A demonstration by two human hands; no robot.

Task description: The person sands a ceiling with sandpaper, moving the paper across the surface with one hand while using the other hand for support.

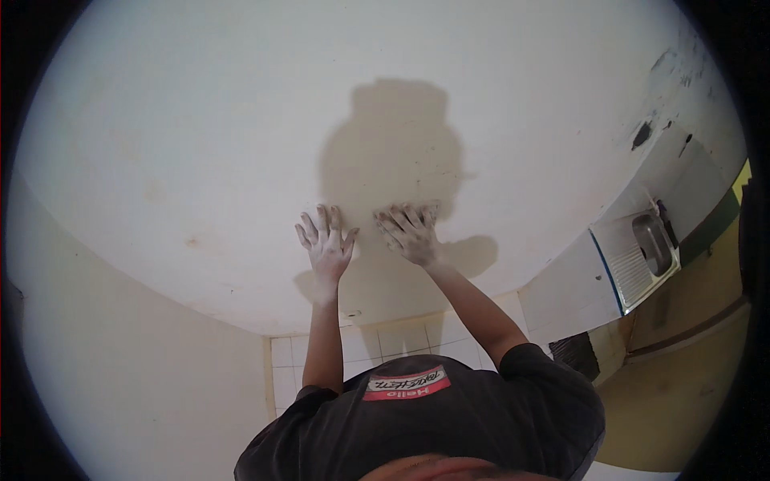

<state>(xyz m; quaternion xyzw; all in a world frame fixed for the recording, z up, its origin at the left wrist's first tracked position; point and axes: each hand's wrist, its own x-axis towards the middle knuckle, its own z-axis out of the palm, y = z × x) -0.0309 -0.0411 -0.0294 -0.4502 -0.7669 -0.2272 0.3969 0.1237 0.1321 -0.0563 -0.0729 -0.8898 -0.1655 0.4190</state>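
Both my arms reach up to a pale wall (241, 120). My left hand (326, 244) lies flat on it with fingers spread, holding nothing. White dust coats its fingers and back. To its right, my right hand (413, 236) presses a thin greyish sheet (434, 208), which looks like sandpaper, against the wall. The sheet's edges show beyond the fingertips on both sides, while the hand covers its middle. That hand is dusty too.
My shadow falls on the wall around both hands. White tiles (285, 377) run along the bottom. At the right stands a metal sink (656, 244) with a ribbed drainboard (616, 256). Dark marks (642, 135) spot the wall above it. Another wall (144, 345) meets this one at the left.
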